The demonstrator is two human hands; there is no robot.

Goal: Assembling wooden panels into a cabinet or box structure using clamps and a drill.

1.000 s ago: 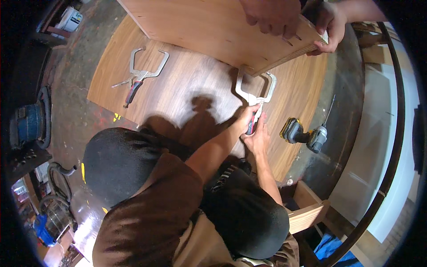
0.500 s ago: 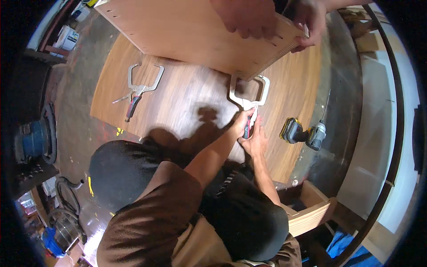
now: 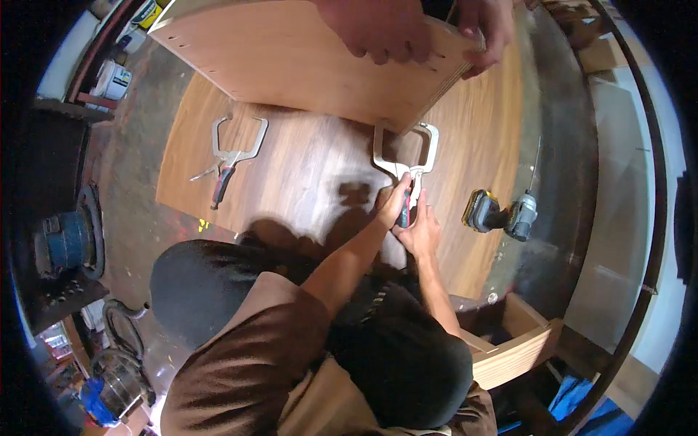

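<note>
A locking C-clamp (image 3: 435,149) with wide pale jaws and a red-and-black handle reaches to the lower right corner of a wooden box (image 3: 291,65), which stands tilted on a wood-grain board (image 3: 305,152). My left hand (image 3: 393,205) is wrapped around the clamp's handle from the left. From the right, my right hand (image 3: 422,232) closes around the handle's lower end. A second person's two hands, one hand (image 3: 382,29) over the panel face and another hand (image 3: 488,36) at its right edge, hold the box. Where the jaws meet the box is partly hidden.
Another C-clamp (image 3: 251,149) lies on the board at left. A cordless drill (image 3: 520,216) with its battery lies on the right. An open wooden drawer-like box (image 3: 520,356) sits near my right knee. A blue machine (image 3: 64,240) and hose stand far left.
The view has shifted slightly. Both my hands stay on the clamp handle, and the other person's hands stay on the box.
</note>
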